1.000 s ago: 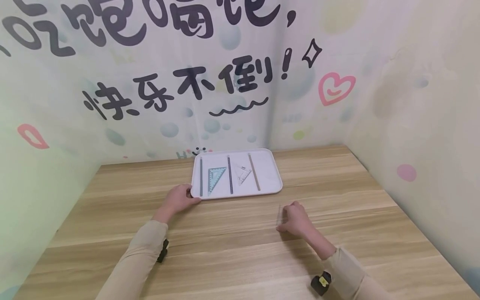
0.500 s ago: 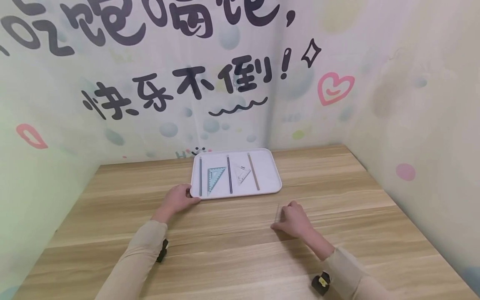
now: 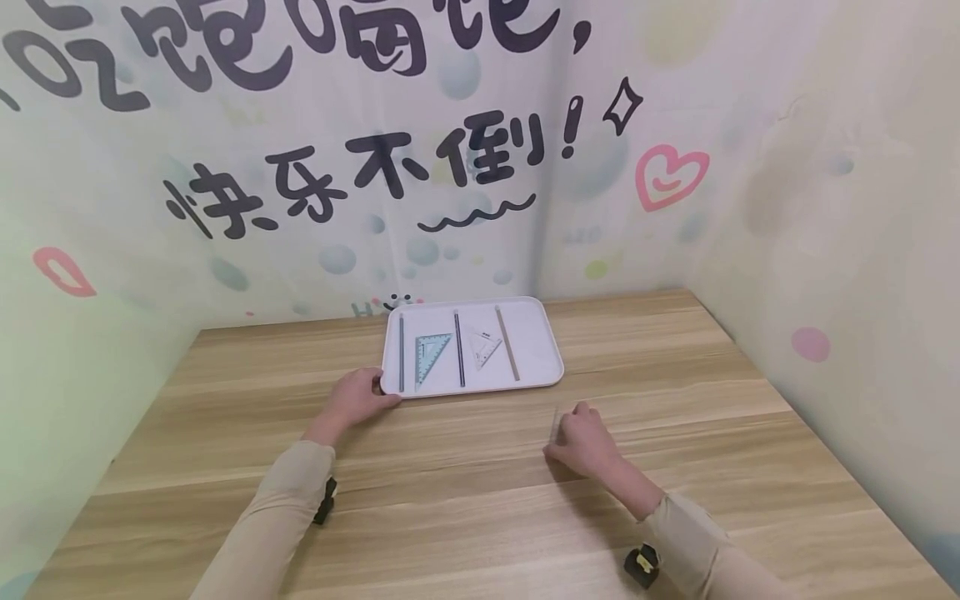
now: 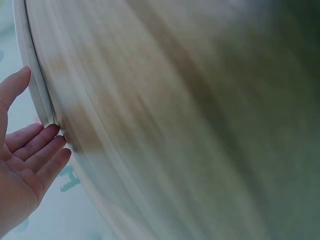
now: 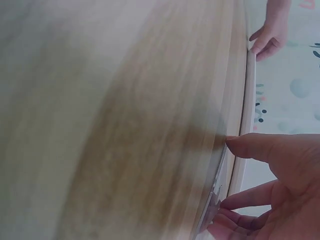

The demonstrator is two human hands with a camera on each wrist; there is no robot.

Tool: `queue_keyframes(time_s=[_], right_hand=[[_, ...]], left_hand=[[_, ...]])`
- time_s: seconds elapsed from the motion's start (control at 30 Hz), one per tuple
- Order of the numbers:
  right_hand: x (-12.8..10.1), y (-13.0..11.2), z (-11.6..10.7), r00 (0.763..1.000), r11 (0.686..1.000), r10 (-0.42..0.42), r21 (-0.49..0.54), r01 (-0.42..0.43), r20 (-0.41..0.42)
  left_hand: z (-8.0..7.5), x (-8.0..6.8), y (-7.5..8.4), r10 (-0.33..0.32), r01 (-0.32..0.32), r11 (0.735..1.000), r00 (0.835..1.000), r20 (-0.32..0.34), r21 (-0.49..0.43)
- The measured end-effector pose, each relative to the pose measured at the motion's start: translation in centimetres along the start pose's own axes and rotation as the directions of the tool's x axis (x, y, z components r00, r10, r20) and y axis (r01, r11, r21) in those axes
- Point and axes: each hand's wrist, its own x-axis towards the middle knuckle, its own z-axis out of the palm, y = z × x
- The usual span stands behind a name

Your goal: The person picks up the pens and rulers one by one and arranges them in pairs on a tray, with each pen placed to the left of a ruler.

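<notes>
A white tray lies at the table's far middle. It holds a blue set square, a clear set square and three straight rulers side by side. My left hand rests with straight fingers against the tray's near left corner. The left wrist view shows the left hand touching the tray rim. My right hand is on the table just in front of the tray, fingers curled on a thin clear ruler. Seen from the right wrist, thumb and fingers of the right hand pinch the clear ruler.
The wooden table stands in a corner. Printed walls close it in at the back, left and right. Both forearms wear beige sleeves with dark wrist devices. The tray's right third is bare.
My right hand has shifted slightly left and toward the tray, its fingers drawing in on the clear ruler. The left hand and the tray have stayed put.
</notes>
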Motion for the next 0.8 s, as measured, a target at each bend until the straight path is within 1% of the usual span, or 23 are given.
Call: queue_keyframes(time_s=[0.17, 0.3, 0.5, 0.57, 0.8], right_hand=[[-0.11, -0.09, 0.17, 0.999, 0.999, -0.032, -0.036, 0.032, -0.008], [-0.25, -0.21, 0.18, 1.0, 0.999, -0.021, -0.03, 0.021, -0.01], [-0.19, -0.17, 0.23, 0.999, 1.0, -0.014, 0.008, 0.015, -0.053], [-0.22, -0.12, 0.17, 0.998, 1.0, -0.007, 0.028, 0.009, -0.061], [-0.21, 0.23, 0.08, 0.999, 0.996, 0.01, 0.089, -0.006, -0.054]], left_hand=[[-0.02, 0.06, -0.13, 0.015, -0.015, 1.0, 1.0, -0.003, 0.001], [-0.01, 0.08, -0.18, 0.028, -0.028, 1.0, 1.0, -0.003, 0.002], [0.05, 0.06, -0.2, 0.006, -0.006, 1.0, 1.0, -0.002, -0.007], [0.05, 0.06, -0.19, 0.008, -0.008, 1.0, 1.0, -0.001, -0.008], [0.14, 0.07, -0.18, 0.0, 0.0, 1.0, 1.0, -0.002, -0.011]])
